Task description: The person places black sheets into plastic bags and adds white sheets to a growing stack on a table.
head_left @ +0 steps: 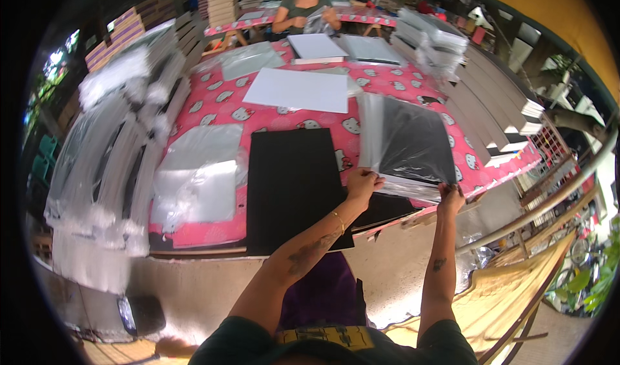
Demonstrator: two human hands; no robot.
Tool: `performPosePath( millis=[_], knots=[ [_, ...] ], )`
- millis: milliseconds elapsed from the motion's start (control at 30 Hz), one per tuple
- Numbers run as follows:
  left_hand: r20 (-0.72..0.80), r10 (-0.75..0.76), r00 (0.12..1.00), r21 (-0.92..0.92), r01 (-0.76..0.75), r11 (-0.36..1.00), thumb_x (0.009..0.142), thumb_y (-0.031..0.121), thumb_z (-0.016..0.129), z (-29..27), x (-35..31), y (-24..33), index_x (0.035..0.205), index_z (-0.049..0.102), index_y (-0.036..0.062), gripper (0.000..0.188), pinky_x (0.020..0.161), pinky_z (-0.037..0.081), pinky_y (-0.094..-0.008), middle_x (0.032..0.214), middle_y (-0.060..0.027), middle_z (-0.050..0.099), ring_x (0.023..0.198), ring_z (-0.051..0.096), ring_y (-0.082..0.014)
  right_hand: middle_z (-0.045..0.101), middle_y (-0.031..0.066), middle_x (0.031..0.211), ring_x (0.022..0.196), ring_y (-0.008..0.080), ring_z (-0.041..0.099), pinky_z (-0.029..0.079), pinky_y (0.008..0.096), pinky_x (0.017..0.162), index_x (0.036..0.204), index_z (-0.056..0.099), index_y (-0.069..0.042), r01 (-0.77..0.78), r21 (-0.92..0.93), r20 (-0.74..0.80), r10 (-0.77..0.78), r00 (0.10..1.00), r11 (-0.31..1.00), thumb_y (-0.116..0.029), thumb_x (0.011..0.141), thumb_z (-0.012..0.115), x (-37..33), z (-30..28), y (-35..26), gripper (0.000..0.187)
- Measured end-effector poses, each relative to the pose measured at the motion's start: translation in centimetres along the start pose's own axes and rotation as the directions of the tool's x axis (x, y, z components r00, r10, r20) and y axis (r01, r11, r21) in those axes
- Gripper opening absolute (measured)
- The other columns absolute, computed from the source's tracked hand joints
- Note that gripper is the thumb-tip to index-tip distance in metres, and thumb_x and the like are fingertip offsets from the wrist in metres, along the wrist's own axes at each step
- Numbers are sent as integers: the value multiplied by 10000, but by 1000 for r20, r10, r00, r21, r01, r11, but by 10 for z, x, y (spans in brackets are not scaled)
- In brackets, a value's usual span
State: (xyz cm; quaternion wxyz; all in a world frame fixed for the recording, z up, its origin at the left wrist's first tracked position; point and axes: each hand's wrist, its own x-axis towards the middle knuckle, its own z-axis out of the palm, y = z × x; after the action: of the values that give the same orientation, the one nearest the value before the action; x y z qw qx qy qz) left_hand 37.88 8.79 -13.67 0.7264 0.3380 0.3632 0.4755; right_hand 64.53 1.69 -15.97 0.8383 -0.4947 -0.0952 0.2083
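A black sheet in a transparent plastic sleeve [416, 142] lies on top of a low pile at the right of the pink table. My left hand [365, 183] pinches the near left corner of the sleeve. At its near right corner, my right hand [451, 197] has its fingers closed on the plastic edge. Left of the pile, a large black board [290, 184] lies flat, reaching the table's front edge. Farther left rest several transparent plastic sleeves [200, 178]. Beyond the board is a white sheet [300, 91].
Tall stacks of plastic-wrapped packs [106, 165] line the left side. Thick black-and-white stacks [494, 100] stand at the right, with more wrapped packs [429, 39] behind. Across the table, a person [307, 13] handles plastic near a white-topped block [316, 47]. The tablecloth [219, 100] is pink and patterned.
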Motion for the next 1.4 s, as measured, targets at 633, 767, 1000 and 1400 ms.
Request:
performPosePath(
  millis=[633,767,1000,1400],
  knots=[
    [-259,625,737,914,396,-88,783,304,695,-369,-193,226,1088,594,22,427,787,496,-408,972,-191,630,935,613,-330,573,163,1142,979,231,564,492,342,792,1258,510,-4,387,-714,184,-377,908,584,-330,937,496,-5,-6,-41,457],
    [-118,784,609,940,-187,287,829,244,691,-313,-154,228,848,605,10,250,514,416,-315,566,-73,534,542,526,-162,532,153,1241,1110,243,521,419,375,942,1243,513,7,106,-212,894,149,423,971,-364,937,499,-240,117,-14,481],
    [58,727,684,749,-511,422,845,197,702,-195,-163,228,706,504,14,303,469,307,-253,563,25,404,539,332,-57,618,58,1032,922,132,595,488,300,796,1170,571,-23,-398,-309,914,386,128,864,-227,909,604,-366,223,23,333],
    [-124,780,613,689,-513,513,925,216,590,-165,-133,221,686,483,-5,343,457,287,-278,524,-2,381,520,320,-72,517,81,1156,998,154,530,430,286,854,1210,496,-13,-471,-225,821,427,380,853,-187,869,640,-375,167,-5,409]
  ],
)
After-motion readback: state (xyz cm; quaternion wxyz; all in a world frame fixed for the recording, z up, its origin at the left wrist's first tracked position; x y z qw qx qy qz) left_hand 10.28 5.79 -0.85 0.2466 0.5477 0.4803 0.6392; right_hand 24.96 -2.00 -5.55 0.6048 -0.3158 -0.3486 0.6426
